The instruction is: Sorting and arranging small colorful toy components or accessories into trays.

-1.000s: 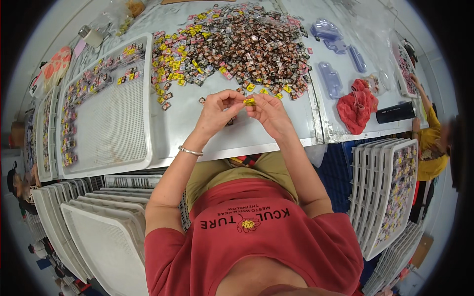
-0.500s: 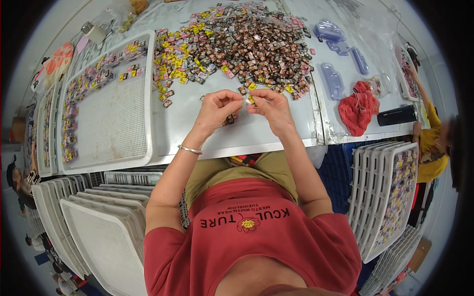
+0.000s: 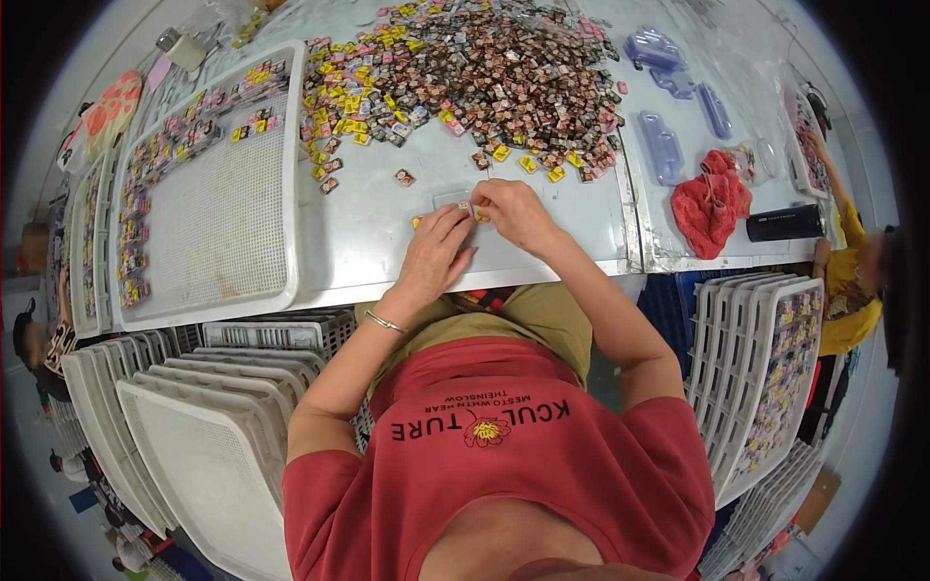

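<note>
While the white mesh tray (image 3: 208, 208) is lying at the far left of the bench (image 3: 387, 242) with small pieces lined along its edges, the left hand (image 3: 433, 254) is reaching in from the lower left, forearm angled up, a thin bracelet (image 3: 385, 322) sitting at the wrist. Its fingers are curling in, tips pinching toward the small clear packet (image 3: 457, 200) lying on the bench just ahead. The right hand (image 3: 516, 213) is coming in from the lower right, elbow bent, wrist arching over, fingers closing on a tiny yellow-pink piece (image 3: 475, 209) at the packet's edge; both hands are meeting fingertip to fingertip. A big pile of small wrapped pieces (image 3: 484, 68) is spreading across the bench beyond the hands. Further right, clear blue plastic trays (image 3: 668, 145) are lying near a red cloth (image 3: 710, 201) and a black cylinder (image 3: 785, 223).
</note>
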### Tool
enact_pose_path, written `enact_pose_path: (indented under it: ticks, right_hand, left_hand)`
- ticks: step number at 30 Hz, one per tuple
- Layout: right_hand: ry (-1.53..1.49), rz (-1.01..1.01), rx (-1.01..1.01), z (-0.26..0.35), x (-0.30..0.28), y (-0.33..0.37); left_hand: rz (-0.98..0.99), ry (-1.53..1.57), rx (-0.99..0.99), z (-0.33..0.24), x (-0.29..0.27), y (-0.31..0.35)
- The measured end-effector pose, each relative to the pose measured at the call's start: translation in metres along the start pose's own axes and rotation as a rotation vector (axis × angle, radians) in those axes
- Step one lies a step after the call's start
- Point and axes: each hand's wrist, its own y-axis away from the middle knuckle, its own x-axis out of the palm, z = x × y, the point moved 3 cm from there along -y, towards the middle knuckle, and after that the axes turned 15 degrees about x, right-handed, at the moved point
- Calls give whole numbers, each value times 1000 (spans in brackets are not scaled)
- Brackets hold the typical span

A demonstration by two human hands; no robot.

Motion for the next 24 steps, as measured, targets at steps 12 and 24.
enact_pose_path:
  ticks: [12,24]
  right_hand:
    - [70,-35,-122,-3,7,9]
    - [-308,-387,119,-38,-60,33]
  left_hand:
    - [-78,64,-148,13,9,-4]
    - [-190,100,-63,4,-9,-13]
